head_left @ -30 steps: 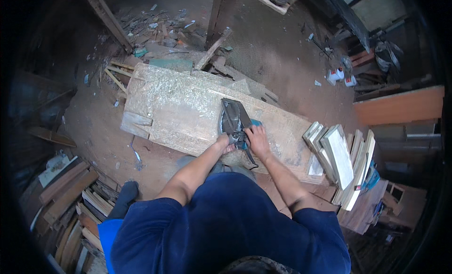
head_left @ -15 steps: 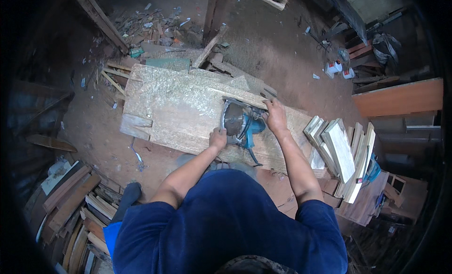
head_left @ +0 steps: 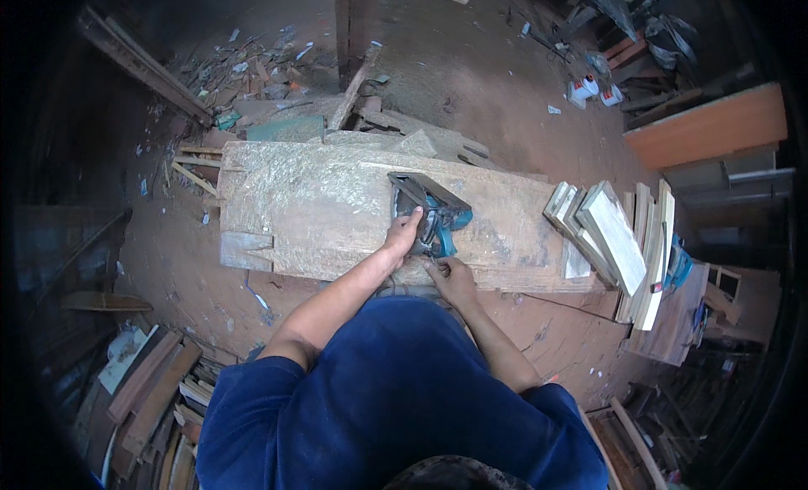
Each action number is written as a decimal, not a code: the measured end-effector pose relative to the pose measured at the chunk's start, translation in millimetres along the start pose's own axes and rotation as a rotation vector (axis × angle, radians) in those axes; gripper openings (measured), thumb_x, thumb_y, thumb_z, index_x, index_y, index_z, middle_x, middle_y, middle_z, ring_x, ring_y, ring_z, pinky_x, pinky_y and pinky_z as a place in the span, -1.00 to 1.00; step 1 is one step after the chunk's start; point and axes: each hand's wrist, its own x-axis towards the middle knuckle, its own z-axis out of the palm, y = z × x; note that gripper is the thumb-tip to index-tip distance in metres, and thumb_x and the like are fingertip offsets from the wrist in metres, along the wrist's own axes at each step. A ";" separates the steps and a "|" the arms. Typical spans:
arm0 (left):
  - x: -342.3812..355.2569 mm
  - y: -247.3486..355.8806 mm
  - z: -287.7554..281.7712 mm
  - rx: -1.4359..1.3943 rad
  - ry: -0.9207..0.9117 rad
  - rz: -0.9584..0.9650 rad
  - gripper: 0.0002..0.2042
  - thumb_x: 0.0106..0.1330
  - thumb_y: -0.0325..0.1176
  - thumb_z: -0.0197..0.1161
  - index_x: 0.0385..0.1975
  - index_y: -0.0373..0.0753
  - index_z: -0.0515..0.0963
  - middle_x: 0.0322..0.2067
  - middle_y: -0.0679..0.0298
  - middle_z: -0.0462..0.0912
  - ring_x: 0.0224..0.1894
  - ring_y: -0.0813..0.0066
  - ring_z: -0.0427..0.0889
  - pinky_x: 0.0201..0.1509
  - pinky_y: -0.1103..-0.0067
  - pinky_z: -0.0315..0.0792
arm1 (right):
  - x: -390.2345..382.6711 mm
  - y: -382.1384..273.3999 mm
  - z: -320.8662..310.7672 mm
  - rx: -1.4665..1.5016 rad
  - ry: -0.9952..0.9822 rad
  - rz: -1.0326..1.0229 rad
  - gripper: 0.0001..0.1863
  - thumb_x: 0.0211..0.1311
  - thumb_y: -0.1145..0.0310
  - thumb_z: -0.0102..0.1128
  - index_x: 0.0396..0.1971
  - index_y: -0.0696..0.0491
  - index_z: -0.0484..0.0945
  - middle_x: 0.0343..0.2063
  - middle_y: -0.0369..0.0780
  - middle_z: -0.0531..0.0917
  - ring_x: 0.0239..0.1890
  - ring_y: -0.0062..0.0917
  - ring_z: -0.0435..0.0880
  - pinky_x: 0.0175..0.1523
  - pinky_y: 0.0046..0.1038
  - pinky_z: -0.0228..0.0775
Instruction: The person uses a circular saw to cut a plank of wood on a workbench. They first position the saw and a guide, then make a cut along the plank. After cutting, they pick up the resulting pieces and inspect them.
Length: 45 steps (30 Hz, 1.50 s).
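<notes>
A teal circular saw [head_left: 450, 229] with a dark flat base plate [head_left: 433, 193] rests tilted on a wide wooden board [head_left: 311, 212]. Its base plate is turned up, on the far side. My left hand [head_left: 406, 229] is closed around the saw's left side, thumb on top near the guard. Close to the near end of the saw's handle, my right hand [head_left: 454, 278] has its fingers pinched together. Whatever lies between those fingertips is too small to make out. Pale sawdust is scattered over the board's left part.
At the board's right end lean several pale planks [head_left: 610, 237]. Offcuts [head_left: 151, 389] are piled at the lower left. Beyond the board are a wooden post [head_left: 353, 35], scrap wood and litter on the dirt floor. White jugs [head_left: 582, 91] stand at the far right near an orange-brown panel [head_left: 707, 126].
My right hand has left the saw's far right side and come nearer, beside its handle. The left hand has moved up onto the saw, which is now tipped with its base plate raised.
</notes>
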 end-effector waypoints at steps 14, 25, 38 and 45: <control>-46.9 53.2 13.4 -0.071 -0.120 -0.188 -0.38 0.30 0.25 0.07 0.12 -0.16 0.48 -0.02 0.11 0.56 -0.04 0.18 0.60 -0.16 0.08 0.53 | 2.2 5.2 35.3 0.004 0.132 -0.022 -0.53 0.39 0.06 0.17 -0.40 0.25 0.65 -0.55 -0.02 0.67 -0.48 -0.33 0.68 -0.31 -0.31 0.46; -38.5 41.2 -9.6 -0.110 -0.139 -0.145 -0.21 0.33 0.36 0.03 0.28 -0.26 0.36 0.19 0.05 0.50 0.18 0.09 0.48 0.16 -0.04 0.33 | 5.7 19.8 46.4 0.579 0.049 0.298 -0.49 0.49 0.03 0.01 -0.52 0.15 0.53 -0.61 -0.19 0.60 -0.60 -0.49 0.55 -0.42 -0.43 0.42; -37.9 11.3 -46.6 0.991 -0.196 0.597 -0.54 0.21 -0.12 0.37 0.12 -0.03 0.52 0.00 0.09 0.49 0.07 0.13 0.46 0.11 0.30 0.43 | 12.3 4.2 40.0 -0.008 0.127 -0.103 -0.56 0.37 0.13 0.18 -0.51 0.25 0.52 -0.63 0.09 0.56 -0.50 0.01 0.59 -0.35 -0.09 0.36; -53.7 38.5 -26.9 1.209 -0.206 0.826 -0.64 -0.01 -0.25 0.52 -0.17 -0.07 0.64 -0.12 0.10 0.48 0.04 0.05 0.43 0.12 0.28 0.40 | 7.7 -7.5 29.5 -0.178 0.233 -0.198 -0.71 0.22 0.22 0.34 -0.43 0.17 0.56 -0.49 -0.03 0.63 -0.42 -0.08 0.65 -0.30 -0.14 0.46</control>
